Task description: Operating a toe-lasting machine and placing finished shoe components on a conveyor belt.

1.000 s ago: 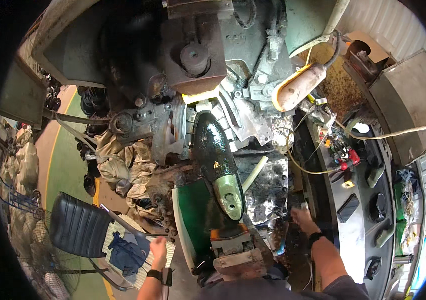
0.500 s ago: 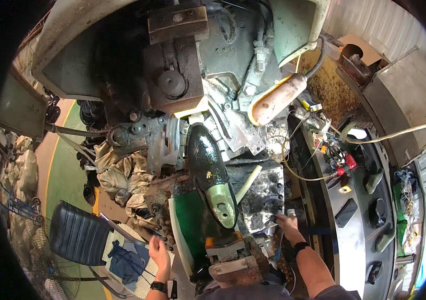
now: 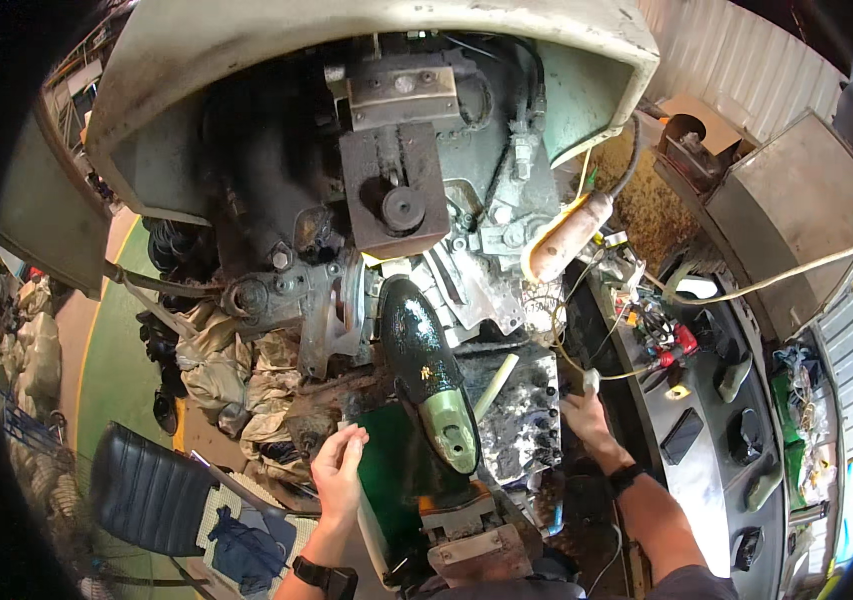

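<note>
Black-covered last (image 3: 427, 365) is set betw. L hand (image 3: 339, 468) & R hand (image 3: 590, 418), slightly far, prob. for reach; whether pinching/spread can't be told.

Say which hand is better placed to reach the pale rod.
Right hand, probably: nearer the pale rod and on the same side of the green shoe form, which lies between the rod and the left hand.

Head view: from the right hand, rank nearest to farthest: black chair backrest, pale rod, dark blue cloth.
From the right hand:
1. Pale rod, just left
2. Dark blue cloth, left, low in view
3. Black chair backrest, farthest left
</note>
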{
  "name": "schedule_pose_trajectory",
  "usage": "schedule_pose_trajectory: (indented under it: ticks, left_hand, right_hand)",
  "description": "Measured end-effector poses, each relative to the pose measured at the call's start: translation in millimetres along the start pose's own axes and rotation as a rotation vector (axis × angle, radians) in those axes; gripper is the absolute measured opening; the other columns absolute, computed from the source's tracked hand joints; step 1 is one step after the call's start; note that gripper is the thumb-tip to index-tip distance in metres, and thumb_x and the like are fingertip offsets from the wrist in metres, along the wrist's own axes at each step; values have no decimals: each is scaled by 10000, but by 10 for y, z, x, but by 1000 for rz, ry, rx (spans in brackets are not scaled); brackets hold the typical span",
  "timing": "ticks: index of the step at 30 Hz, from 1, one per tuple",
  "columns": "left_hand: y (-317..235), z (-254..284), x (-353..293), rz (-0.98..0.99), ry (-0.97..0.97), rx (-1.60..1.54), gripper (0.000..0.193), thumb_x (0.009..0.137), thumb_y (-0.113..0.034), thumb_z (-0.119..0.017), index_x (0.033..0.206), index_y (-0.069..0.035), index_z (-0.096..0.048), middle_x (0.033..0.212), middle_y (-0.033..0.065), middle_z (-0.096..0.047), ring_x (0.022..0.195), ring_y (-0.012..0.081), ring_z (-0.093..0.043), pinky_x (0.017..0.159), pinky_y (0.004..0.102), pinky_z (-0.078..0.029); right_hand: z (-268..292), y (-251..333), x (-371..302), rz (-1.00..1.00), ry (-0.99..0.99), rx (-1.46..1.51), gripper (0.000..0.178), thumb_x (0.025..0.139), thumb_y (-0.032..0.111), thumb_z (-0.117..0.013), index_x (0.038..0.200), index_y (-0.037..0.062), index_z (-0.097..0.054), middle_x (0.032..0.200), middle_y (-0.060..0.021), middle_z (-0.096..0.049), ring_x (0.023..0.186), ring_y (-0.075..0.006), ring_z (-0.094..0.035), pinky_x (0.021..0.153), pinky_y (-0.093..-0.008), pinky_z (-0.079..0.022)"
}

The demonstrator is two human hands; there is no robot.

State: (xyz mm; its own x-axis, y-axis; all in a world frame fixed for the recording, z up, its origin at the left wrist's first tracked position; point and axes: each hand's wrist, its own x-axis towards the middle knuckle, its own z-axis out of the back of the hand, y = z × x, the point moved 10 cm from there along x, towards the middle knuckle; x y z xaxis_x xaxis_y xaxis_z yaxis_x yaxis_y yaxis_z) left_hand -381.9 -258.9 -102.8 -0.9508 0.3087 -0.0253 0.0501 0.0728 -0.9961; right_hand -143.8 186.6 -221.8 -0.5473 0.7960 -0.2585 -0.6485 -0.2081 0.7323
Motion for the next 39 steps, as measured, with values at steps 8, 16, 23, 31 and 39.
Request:
schedule_pose_trajectory:
  ticks: [8,16,23,31,39]
  left_hand:
    - [-135,-1469,275,243,84,-668,571,1078,-488,-384,1399,-39,-531,1353,64,-608,1196,204,-582,1059,350,-435]
    - [102,-1275,242,149,-98,-497,585,1072,-495,-420,1379,-13,-547,1332,48,-616,1167,165,-589,1024,305,-451]
    - [-55,-1305,187,236,-66,-585,564,1073,-487,-421,1362,-22,-558,1309,44,-625,1155,167,-597,1023,311,-456]
    - [64,-1271,244,179,-59,-568,535,1067,-482,-433,1317,-35,-588,1237,44,-653,1088,167,-628,960,319,-491]
    - [-6,-1278,237,98,24,-527,574,1096,-459,-351,1350,15,-554,1355,99,-593,1210,177,-548,1084,324,-393]
  right_hand:
    - [-976,2347,-943,261,269,865,466,1077,350,-475,1429,45,-473,1320,-68,-581,1219,-162,-509,1070,-316,-392]
    - [-1259,2587,-1016,104,554,1218,556,1092,417,-381,1534,80,-358,1459,-74,-490,1295,-198,-489,1125,-350,-373]
    - [-1095,2615,-1004,295,430,1135,483,1087,366,-409,1396,7,-507,1402,-95,-526,1261,-174,-487,1099,-329,-375]
    - [-1247,2524,-1095,213,551,1127,469,1094,353,-374,1471,80,-430,1398,-72,-543,1250,-173,-529,1082,-340,-413]
    - [-1182,2449,-1008,220,415,1129,460,1087,427,-392,1227,26,-569,1090,-75,-605,1055,-163,-543,971,-334,-440]
